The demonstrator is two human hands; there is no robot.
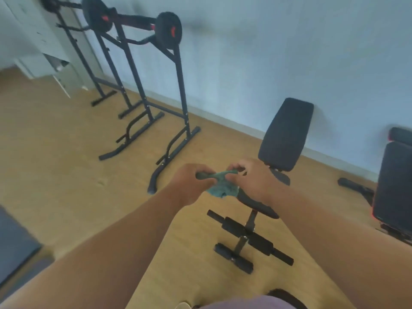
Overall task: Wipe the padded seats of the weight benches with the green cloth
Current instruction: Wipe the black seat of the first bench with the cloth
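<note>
Left hand [189, 179]: you're gripping one bunched end of the green cloth [219, 185], fingers curled round it, arm stretched out in front of you.
Right hand [254, 179]: you're pinching the other end of the cloth between thumb and fingertips, knuckles up.
Green cloth: hanging crumpled between your two hands, held in the air, its loose part drooping toward the near end of the seat; contact with the pad can't be told.
Weight bench [285, 134]: standing straight ahead of you against the wall [267, 52], black backrest tilted up, its padded seat [256, 204] mostly hiding behind your right wrist.
Foam rollers [247, 237]: two black crossbars sticking out at the foot of that bench, lying on the near side, between you and the seat.
Second bench [394, 184]: sitting at the right edge, black pad with red trim, partly cut off by the frame.
Roller on floor [354, 186]: black padded bar lying on the floor between the two benches.
Squat racks [142, 85]: black frames standing to the left along the wall, barbell with black plates [169, 30] resting on top, well apart from your hands.
Floor [66, 152]: tan wood.
Dark mat [15, 241]: showing at the lower left edge.
Blur: whole view is smearing, small details aren't readable.
</note>
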